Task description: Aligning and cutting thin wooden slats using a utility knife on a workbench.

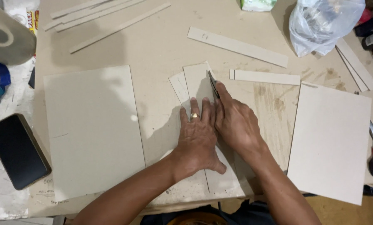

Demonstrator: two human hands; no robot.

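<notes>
Centrally, left hand (199, 139) pressed flat, fingers spread, on narrow grey cardboard strip (197, 81); right hand (235, 123) clenched around dark-bladed utility knife (213, 85), tip on strip edge. Large grey cardboard sheets (92, 129) either side, black phone (17, 150) far left.

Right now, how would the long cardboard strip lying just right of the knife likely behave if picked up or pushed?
The cardboard strip lies dead flat with straight edges, so it is probably fairly stiff, though long and narrow enough to flex a little. It looks thin, so likely light. Flat on the worktop, it should slide rather than roll or tip.
</notes>
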